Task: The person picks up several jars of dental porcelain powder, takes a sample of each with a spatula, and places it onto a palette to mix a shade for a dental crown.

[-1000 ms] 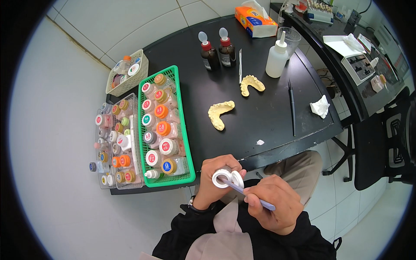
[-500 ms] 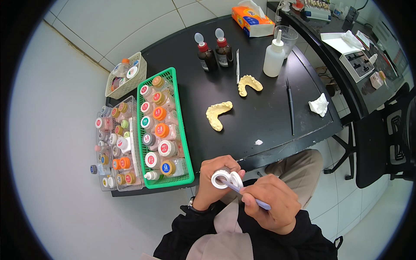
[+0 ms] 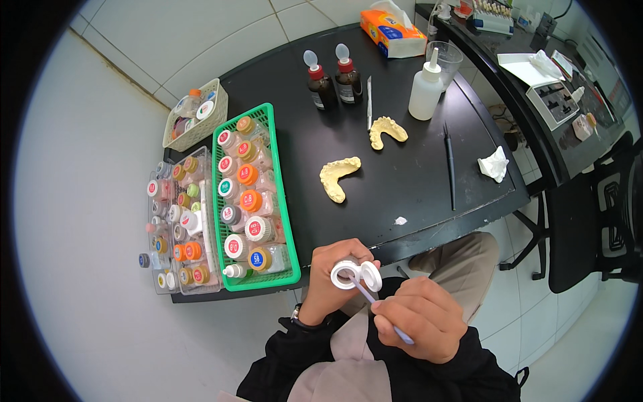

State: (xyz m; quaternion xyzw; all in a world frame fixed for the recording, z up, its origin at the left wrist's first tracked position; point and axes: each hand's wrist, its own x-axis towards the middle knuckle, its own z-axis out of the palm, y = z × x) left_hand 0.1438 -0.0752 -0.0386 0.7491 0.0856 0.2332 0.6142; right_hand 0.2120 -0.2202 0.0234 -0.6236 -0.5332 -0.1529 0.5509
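Over my lap, my left hand [image 3: 327, 275] is closed around a small white jar [image 3: 336, 269] whose hinged lid [image 3: 370, 276] hangs open on the right. My right hand [image 3: 429, 318] pinches a slim pale purple stick-like tool [image 3: 365, 292], its far tip inside the jar's mouth. What the jar contains is hard to make out. On the black table ahead lie two cream-coloured dental arch models [image 3: 333, 179], one farther back and to the right. A thin dark-handled instrument [image 3: 450, 171] rests to their right.
Left stands a green basket [image 3: 281, 208] of capped jars, beside clear trays [image 3: 218, 234] and a cream basket [image 3: 218, 110]. Two brown bottles [image 3: 321, 90], a metal spatula [image 3: 369, 104], a squeeze bottle [image 3: 426, 94], a glass [image 3: 450, 60], a tissue pack [image 3: 405, 45] and crumpled tissue [image 3: 494, 165] stand around.
My right hand has shifted slightly down, and the purple tool is drawn back a little with it. The jar has turned and moved slightly right, showing its mouth and lid more fully.
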